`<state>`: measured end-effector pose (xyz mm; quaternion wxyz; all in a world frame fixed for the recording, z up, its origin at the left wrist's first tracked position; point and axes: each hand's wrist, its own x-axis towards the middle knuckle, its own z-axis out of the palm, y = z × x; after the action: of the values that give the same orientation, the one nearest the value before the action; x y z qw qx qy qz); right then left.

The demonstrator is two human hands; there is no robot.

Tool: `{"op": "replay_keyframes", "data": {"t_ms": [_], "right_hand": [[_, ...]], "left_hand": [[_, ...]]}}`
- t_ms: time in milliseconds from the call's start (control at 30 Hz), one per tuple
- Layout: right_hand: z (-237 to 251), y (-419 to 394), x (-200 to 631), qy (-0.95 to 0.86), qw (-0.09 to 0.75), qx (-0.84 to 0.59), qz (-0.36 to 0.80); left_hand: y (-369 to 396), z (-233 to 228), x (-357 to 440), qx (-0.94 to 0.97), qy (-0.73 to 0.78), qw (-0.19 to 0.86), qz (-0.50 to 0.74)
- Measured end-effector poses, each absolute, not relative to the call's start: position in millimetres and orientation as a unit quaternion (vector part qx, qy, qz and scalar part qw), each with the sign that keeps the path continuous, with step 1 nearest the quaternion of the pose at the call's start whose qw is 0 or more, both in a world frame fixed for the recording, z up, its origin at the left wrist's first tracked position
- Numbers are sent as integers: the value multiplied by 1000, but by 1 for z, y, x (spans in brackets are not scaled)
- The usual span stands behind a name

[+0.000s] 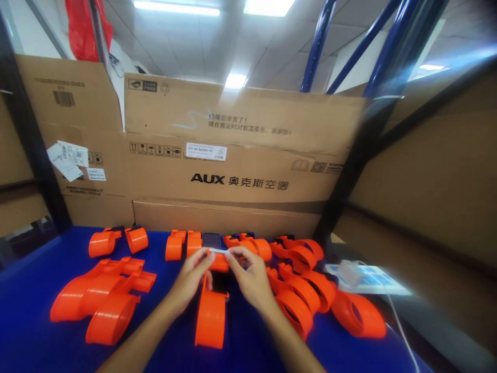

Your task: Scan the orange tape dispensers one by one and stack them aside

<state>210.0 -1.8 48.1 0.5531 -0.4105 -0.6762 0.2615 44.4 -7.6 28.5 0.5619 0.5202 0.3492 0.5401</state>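
Both hands meet at the middle of the blue table. A thin white strip (218, 251) spans between their fingertips. My left hand (193, 272) pinches its left end, and my right hand (250, 274) pinches the other. Just below the strip shows an orange piece (219, 263); whether the hands also grip it I cannot tell. Nearer to me, between my forearms, an orange ring-shaped part (210, 318) lies on the table, its far end partly hidden by my left fingers. A dark-screened phone (212, 240) sits right behind the hands.
Several orange ring parts (103, 290) lie in a group at left, others (301, 292) at right and along the back. Cardboard (233, 181) walls the table's (155, 331) far side. A white adapter (351, 272) with a cable rests at right, beside a dark rack post (345, 171).
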Motion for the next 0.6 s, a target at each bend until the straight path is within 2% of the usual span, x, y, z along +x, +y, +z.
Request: {"op": "replay_keyframes", "data": {"t_ms": [600], "right_hand": [[44,2,209,-638,602,-393,276]], "left_hand": [[-9,27,46,516,360,516,582]]}}
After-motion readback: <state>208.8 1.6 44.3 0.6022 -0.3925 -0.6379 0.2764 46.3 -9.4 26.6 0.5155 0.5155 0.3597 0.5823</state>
